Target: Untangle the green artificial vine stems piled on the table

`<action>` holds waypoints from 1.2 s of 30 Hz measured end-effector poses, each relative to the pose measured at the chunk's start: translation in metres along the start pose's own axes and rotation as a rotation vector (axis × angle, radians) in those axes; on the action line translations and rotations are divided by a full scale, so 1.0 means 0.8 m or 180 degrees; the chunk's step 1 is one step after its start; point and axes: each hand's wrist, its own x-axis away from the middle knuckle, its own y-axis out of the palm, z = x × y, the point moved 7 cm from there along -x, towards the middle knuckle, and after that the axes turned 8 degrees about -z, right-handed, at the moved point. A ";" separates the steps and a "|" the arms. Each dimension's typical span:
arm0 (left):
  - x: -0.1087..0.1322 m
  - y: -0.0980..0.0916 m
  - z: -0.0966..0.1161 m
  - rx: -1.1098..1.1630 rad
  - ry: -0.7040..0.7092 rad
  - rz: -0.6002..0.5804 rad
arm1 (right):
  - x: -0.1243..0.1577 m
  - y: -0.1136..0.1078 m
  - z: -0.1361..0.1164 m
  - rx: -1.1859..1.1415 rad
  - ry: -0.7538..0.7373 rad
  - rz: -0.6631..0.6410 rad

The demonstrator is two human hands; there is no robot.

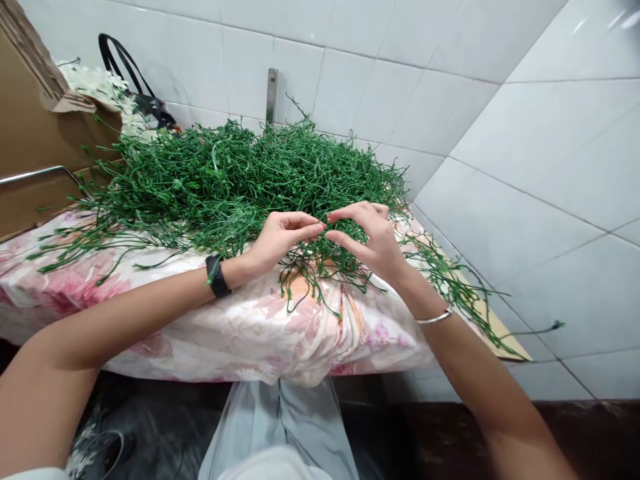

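A large heap of thin green artificial stems lies across a table draped with a floral cloth. Above its front edge, my left hand has thumb and fingertips pinched together; whatever is between them is too small to make out. Facing it, my right hand is a little apart, thumb and index finger spread with a gap between them and nothing visible inside. Several loose stems hang over the cloth just below both hands.
A cardboard box stands at the left, beside white artificial flowers and a black-handled bag. More green stems lie at the table's right end. Tiled walls close off the back and right.
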 end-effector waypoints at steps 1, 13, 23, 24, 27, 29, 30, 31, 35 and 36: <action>0.001 0.001 0.000 0.0020 -0.0010 -0.0013 | 0.000 0.006 -0.001 -0.0029 -0.0024 -0.0127; 0.001 0.006 0.002 -0.0796 0.0169 -0.0370 | 0.003 0.005 0.003 0.0660 -0.0191 -0.0255; 0.007 0.011 0.006 -0.1709 0.0061 -0.0388 | 0.008 -0.015 -0.005 0.1433 -0.0332 0.0060; 0.007 0.008 0.000 -0.1688 -0.0014 -0.0391 | 0.009 -0.028 0.004 0.1404 -0.0168 0.0251; 0.002 -0.005 -0.019 -0.1364 -0.0210 -0.0304 | 0.014 -0.060 0.034 0.1148 0.0281 0.0720; -0.001 -0.009 -0.022 -0.1006 -0.0158 -0.0252 | 0.014 -0.064 0.045 0.0945 0.0357 0.0695; -0.002 -0.009 -0.020 -0.0842 -0.0108 -0.0240 | 0.013 -0.061 0.047 0.0863 0.0333 0.0619; -0.003 -0.009 -0.018 -0.0706 -0.0077 -0.0213 | 0.012 -0.057 0.047 0.0802 0.0305 0.0544; -0.002 -0.013 -0.013 -0.0362 -0.0088 0.0050 | 0.008 -0.040 0.044 0.0783 0.0342 0.0300; -0.002 -0.014 -0.012 -0.0296 -0.0080 0.0107 | 0.007 -0.037 0.044 0.0824 0.0376 0.0260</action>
